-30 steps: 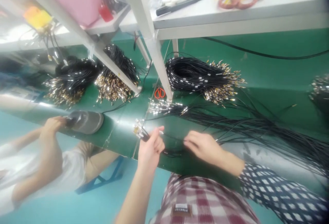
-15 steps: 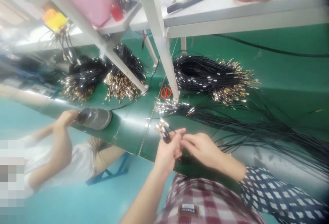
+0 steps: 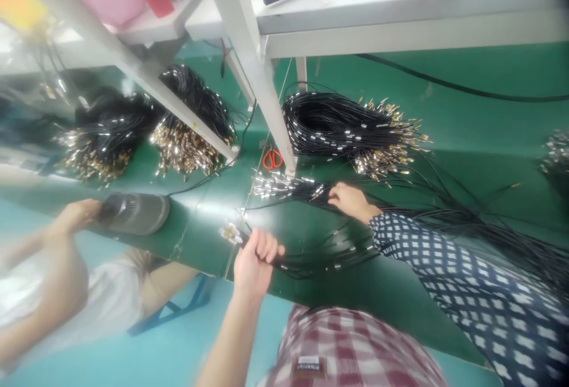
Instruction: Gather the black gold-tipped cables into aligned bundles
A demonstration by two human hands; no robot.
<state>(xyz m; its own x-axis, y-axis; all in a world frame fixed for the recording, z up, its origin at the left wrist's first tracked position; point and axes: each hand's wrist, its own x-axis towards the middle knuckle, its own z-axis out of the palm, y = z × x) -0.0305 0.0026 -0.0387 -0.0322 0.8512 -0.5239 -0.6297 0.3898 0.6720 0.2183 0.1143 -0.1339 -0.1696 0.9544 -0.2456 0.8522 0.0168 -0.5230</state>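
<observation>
My left hand [image 3: 256,259] is wrapped round a small bunch of black cables [image 3: 304,264]. Metal connector ends [image 3: 231,234] poke out past its thumb side, and the rest trails to the right over the green table. Farther back, my right hand [image 3: 351,200] has its fingertips closed on the long pile of loose black cables [image 3: 427,215], just behind the pile's silvery ends [image 3: 278,186]. How many cables those fingers hold is hidden.
Orange-handled scissors [image 3: 272,159] lie by a white shelf leg [image 3: 278,120]. Coiled cable bundles [image 3: 338,120] sit beneath the shelf [image 3: 377,40]. On the left, a co-worker's hand [image 3: 77,215] grips a grey tool [image 3: 137,212], perhaps a heat gun.
My hands have parted: the left moved left, keeping the cable bunch, and the right went up and right to the loose cable pile. The whole view shifted somewhat.
</observation>
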